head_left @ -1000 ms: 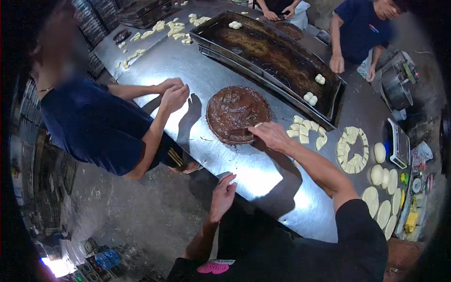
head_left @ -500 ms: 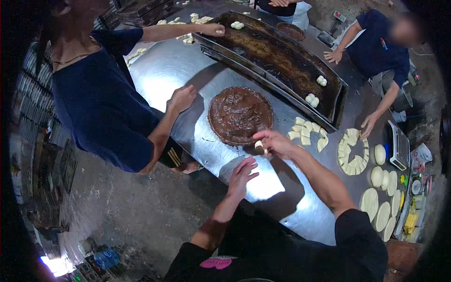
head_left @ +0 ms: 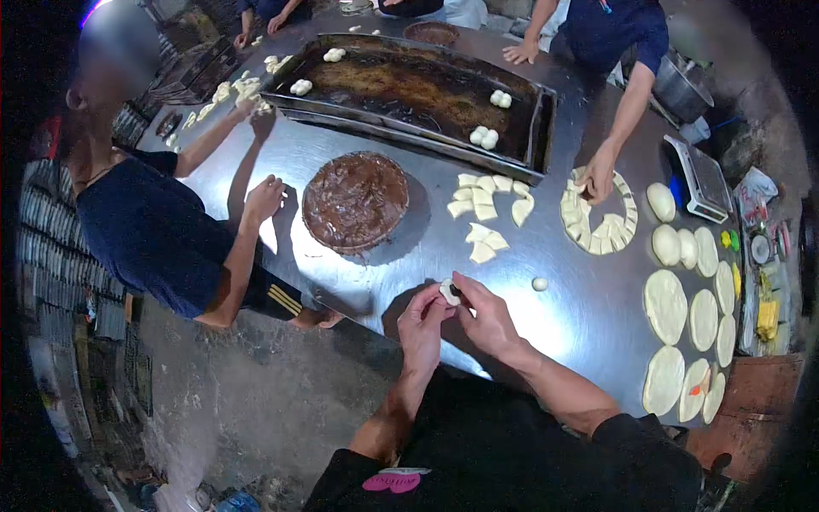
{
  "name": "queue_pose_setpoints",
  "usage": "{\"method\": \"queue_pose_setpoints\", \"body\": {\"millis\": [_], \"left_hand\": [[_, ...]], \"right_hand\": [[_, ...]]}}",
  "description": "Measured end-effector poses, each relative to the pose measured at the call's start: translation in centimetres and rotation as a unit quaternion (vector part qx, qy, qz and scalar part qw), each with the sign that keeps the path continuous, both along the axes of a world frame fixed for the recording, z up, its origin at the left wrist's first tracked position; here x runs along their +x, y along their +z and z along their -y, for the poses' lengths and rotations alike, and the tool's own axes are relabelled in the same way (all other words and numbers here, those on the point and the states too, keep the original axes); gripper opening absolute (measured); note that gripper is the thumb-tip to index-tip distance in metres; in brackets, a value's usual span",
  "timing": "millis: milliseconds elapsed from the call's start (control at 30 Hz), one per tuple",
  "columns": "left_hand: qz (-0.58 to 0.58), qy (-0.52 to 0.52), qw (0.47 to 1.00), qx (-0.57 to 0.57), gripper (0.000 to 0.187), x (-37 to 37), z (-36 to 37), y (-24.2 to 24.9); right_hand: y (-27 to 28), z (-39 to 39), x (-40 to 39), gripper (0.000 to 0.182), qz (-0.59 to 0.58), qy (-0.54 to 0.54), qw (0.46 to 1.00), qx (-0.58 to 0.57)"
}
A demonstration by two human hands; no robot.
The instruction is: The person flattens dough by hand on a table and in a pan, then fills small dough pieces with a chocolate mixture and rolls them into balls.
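Observation:
Between the fingertips of my left hand (head_left: 420,334) and my right hand (head_left: 488,322) is a small piece of white dough (head_left: 449,293) with a dark spot of filling showing in it. Both hands are closed on it, just above the front of the metal table. Ahead and to the left sits a round pan of brown paste (head_left: 354,203). A small dough ball (head_left: 539,284) lies on the table to the right of my right hand. Beyond my hands are cut dough pieces (head_left: 484,201), with a smaller cluster of dough wedges (head_left: 485,242) nearer me.
A long dark baking tray (head_left: 409,85) holds several dough clusters. At right, a co-worker's hand (head_left: 600,173) touches a ring of cut dough (head_left: 630,224). Flattened dough ovals (head_left: 665,305) and a scale (head_left: 701,183) lie farther right. Another co-worker (head_left: 153,230) stands at left.
My hands have come together on the dough piece, away from the pan. A dough ball and a wedge cluster now show on the table. The right co-worker's hand has moved onto the ring.

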State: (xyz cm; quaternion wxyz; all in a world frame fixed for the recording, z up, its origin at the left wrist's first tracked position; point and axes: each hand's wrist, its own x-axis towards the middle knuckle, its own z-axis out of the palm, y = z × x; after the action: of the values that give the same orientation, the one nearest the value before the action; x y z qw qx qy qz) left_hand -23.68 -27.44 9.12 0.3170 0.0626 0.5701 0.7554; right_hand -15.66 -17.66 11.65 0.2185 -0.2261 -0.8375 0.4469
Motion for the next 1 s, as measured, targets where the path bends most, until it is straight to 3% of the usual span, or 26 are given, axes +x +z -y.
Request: {"method": "queue_pose_setpoints", "body": {"millis": [33,67,133,200,233,267,333,400,467,533,600,667,733,800,833,867,967,1000], "left_hand": [[-0.008,-0.009,1.0,-0.029,0.022,0.4,0.2,0.7],[-0.009,-0.007,0.999,-0.031,0.022,0.5,0.6,0.7],[-0.279,-0.02,0.957,-0.081,0.02,0.0,1.4,0.5],[-0.267,-0.026,0.963,-0.021,0.019,-1.0,2.2,-0.4],[-0.09,-0.089,0.989,0.074,0.018,-1.5,2.4,0.0],[0.091,-0.147,0.971,0.167,0.018,-1.8,2.7,0.1],[0.084,-0.152,0.97,0.17,0.02,-2.9,2.8,-0.4],[0.132,-0.115,0.974,0.141,0.021,-4.0,2.8,-0.5],[0.166,-0.105,0.967,0.161,0.022,-5.4,3.6,-1.6],[0.164,-0.062,0.972,0.153,0.019,-6.3,3.6,-1.6],[0.167,-0.05,0.973,0.155,0.019,-7.7,4.1,-1.6],[0.203,-0.083,0.958,0.186,0.019,-9.3,5.0,-1.8],[0.209,-0.125,0.951,0.193,0.021,-11.1,5.7,-2.2],[0.188,-0.222,0.942,0.169,0.026,-12.7,5.5,-2.8],[0.184,-0.242,0.942,0.14,0.044,-13.3,5.0,-2.2],[0.189,-0.25,0.939,0.14,0.044,-13.7,4.6,-1.5],[0.173,-0.337,0.921,0.094,0.076,-14.3,3.1,-0.4],[0.174,-0.346,0.917,0.095,0.076,-14.1,2.4,-0.5]], "right_hand": [[-0.3,0.2,0.6,0.042,-0.036,-0.006,0.996,0.085],[-0.1,0.1,1.1,0.042,-0.037,-0.005,0.996,0.082],[1.5,-0.7,1.8,0.034,-0.019,0.082,0.995,0.048],[3.6,-1.1,1.4,0.029,0.023,0.093,0.995,0.031],[4.3,-1.3,1.0,0.024,0.069,0.102,0.992,0.014],[4.6,-1.3,0.3,0.024,0.069,0.108,0.992,0.013],[5.1,-1.1,-1.7,0.016,0.001,0.074,0.997,-0.008],[3.1,-1.4,-3.3,0.016,0.019,0.099,0.995,-0.01],[1.3,-0.8,-4.8,0.018,0.013,0.079,0.993,0.092],[1.9,0.3,-6.3,0.017,0.007,0.078,0.992,0.102],[3.1,1.5,-7.5,0.011,-0.077,0.068,0.979,0.177],[2.0,1.5,-8.5,0.012,-0.065,0.078,0.974,0.202],[1.5,0.7,-9.2,0.02,-0.029,0.178,0.962,0.206],[2.5,0.4,-9.7,0.02,0.007,0.175,0.962,0.208],[3.5,0.5,-9.9,0.018,0.01,0.146,0.968,0.204],[4.1,0.5,-10.0,0.017,0.013,0.116,0.973,0.199],[3.4,-0.2,-8.5,0.014,0.011,0.102,0.975,0.199],[2.9,-0.6,-7.7,0.014,0.017,0.11,0.974,0.198]]}}
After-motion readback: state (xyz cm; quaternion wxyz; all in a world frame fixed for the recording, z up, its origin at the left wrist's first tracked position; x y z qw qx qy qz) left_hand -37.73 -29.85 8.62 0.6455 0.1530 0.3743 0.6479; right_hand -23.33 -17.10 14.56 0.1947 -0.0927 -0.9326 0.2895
